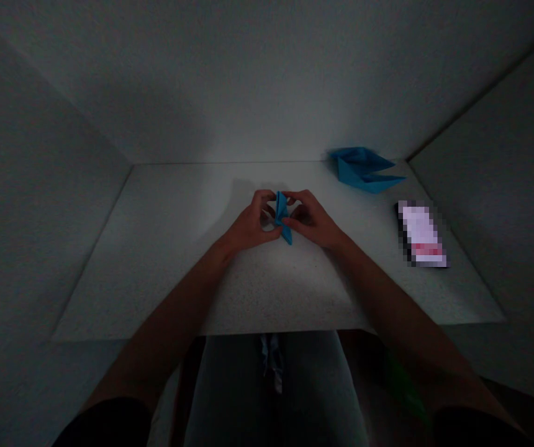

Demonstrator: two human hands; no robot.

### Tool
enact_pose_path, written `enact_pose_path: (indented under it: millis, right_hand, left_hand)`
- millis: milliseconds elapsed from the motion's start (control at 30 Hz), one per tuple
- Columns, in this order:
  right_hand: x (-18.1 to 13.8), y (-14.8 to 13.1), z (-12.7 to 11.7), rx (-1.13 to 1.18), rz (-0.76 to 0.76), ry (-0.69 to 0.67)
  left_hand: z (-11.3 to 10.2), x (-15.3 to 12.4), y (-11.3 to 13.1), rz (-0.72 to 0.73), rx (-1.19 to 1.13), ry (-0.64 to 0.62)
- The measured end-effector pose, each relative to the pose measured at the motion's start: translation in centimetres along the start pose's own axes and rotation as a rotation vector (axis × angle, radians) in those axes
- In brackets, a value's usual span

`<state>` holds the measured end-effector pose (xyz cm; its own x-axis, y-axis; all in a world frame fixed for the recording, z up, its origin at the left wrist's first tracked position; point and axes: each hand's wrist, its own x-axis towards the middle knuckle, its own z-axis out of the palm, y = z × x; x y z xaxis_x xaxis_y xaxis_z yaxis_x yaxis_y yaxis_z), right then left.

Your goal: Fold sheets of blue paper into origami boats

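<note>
A small folded piece of blue paper (283,218) stands on edge between my two hands above the middle of the white table (155,261). My left hand (253,223) pinches its left side, fingers curled round it. My right hand (316,221) pinches its right side in the same way. Both forearms reach in from the bottom of the view.
A finished blue paper boat (364,169) lies at the back right of the table. A phone with a lit screen (421,234) lies flat near the right edge. White walls close in the table at the back and on both sides.
</note>
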<state>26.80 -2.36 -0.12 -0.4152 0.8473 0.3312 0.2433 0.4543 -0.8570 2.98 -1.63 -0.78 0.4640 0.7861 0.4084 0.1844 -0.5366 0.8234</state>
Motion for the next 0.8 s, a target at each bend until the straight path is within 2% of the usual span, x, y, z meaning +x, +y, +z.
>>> enact_pose_path:
  millis: [133,400,800]
  right_hand:
    - [0.00,-0.02,0.23,-0.021,-0.005,0.001]
    - [0.07,-0.11,0.50,-0.012,0.007,0.011]
    - [-0.05,0.31,0.40,0.019,0.031,-0.023]
  left_hand:
    - [-0.02,0.06,0.21,-0.004,0.005,-0.034]
    - [0.10,0.15,0.74,0.035,0.005,0.011]
    - [0.17,0.10,0.05,0.071,0.016,0.021]
